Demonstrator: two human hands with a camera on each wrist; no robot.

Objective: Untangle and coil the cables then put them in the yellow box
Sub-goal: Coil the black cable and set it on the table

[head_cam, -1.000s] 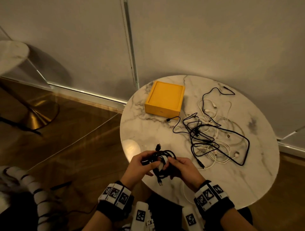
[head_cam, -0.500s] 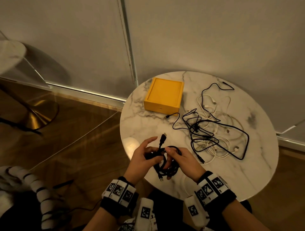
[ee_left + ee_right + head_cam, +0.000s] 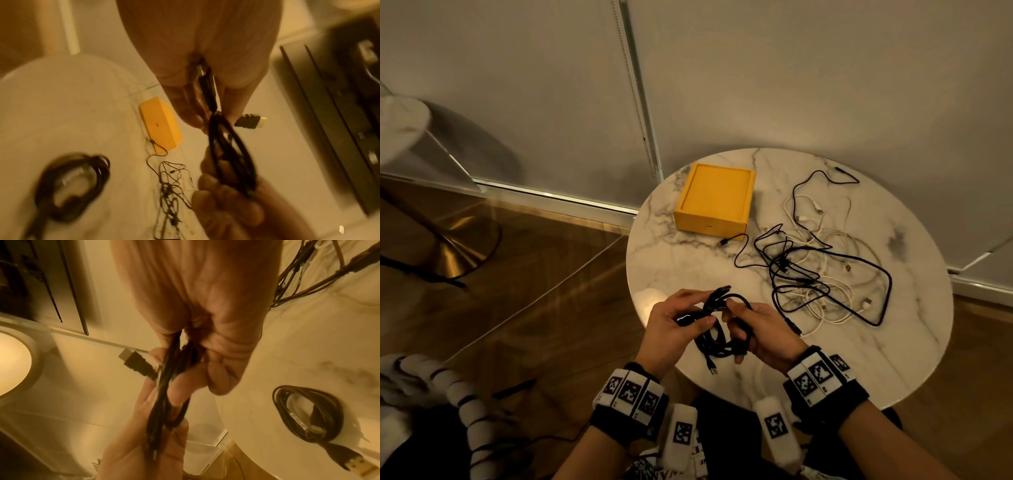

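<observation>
The left hand (image 3: 205, 48) pinches a black cable (image 3: 230, 154) whose loops run to the right hand (image 3: 236, 203); a plug (image 3: 249, 123) sticks out right. Beyond lie the yellow box (image 3: 162, 125), tangled cables (image 3: 170, 186) and a coiled cable (image 3: 72, 186) at left

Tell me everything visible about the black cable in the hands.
The black cable is thick, rubbery-looking and wound into several loose loops, held above the near edge of the marble table. The left hand and right hand both grip it. A ridged black HDMI-type plug with a metal tip sticks out.
</observation>
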